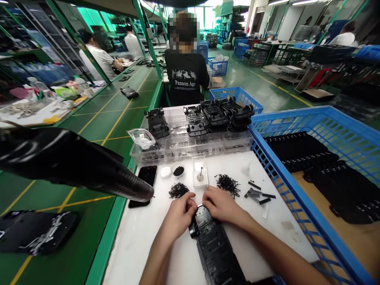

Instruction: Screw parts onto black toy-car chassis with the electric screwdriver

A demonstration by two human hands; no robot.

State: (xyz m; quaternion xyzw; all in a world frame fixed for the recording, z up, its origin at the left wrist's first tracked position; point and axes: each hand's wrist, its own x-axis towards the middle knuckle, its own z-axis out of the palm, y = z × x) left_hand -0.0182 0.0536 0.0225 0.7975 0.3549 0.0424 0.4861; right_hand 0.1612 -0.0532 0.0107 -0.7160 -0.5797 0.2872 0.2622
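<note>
My left hand [178, 217] and my right hand [219, 206] meet at the near end of a long black plastic toy-car chassis [215, 249], which lies on a white work board [148, 245]. Both hands grip that end, and the fingertips hide the small part between them. Loose black screws form a heap [179, 190] beyond my left hand and another [228, 185] beyond my right. Nearby are a small bowl of screws [178, 171] and a clear box [200, 174] with a pin standing in it.
A clear plastic tray [190, 145] holds stacked black chassis. A large blue crate [311, 174] of black parts stands to the right. A blurred glossy black tapered tool [74, 162] juts in from the left, over a phone [143, 186]. A co-worker [185, 75] sits beyond the tray.
</note>
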